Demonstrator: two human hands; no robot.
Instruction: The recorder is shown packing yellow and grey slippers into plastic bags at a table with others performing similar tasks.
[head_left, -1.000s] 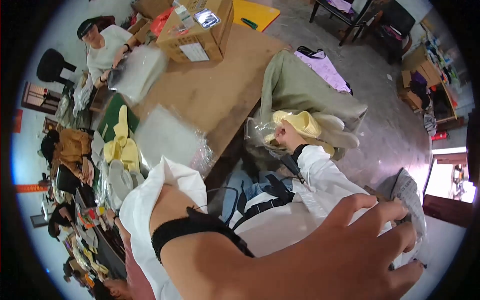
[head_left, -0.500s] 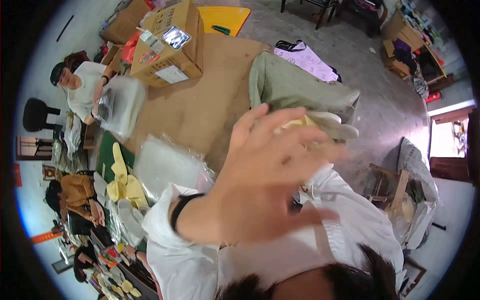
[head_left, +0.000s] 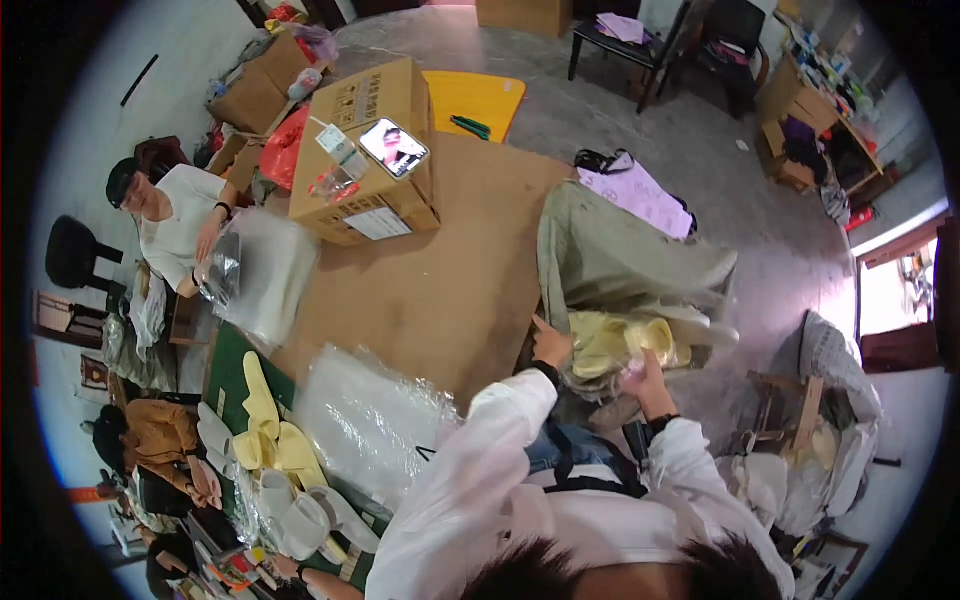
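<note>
A grey-green woven sack lies at the table's right edge with its mouth toward me. Pale yellow slippers show in the mouth, some beneath clear plastic. My left hand is at the near left rim of the sack, its index finger stretched along the rim and the others curled in against it. On the near right side, my right hand is by the yellow slippers, its fingers bent. Blur and plastic hide what it grips. Paler soles stick out at the right of the mouth.
Clear plastic bags lie left of my arm on the brown table. A cardboard box stands there with a phone on top. More yellow slippers rest on a green mat. Co-workers sit along the left.
My left hand was raised near the camera, fingers spread and blurred. It has come down to the sack's rim. The right hand, hidden before, now shows. The scene has shifted down and right.
</note>
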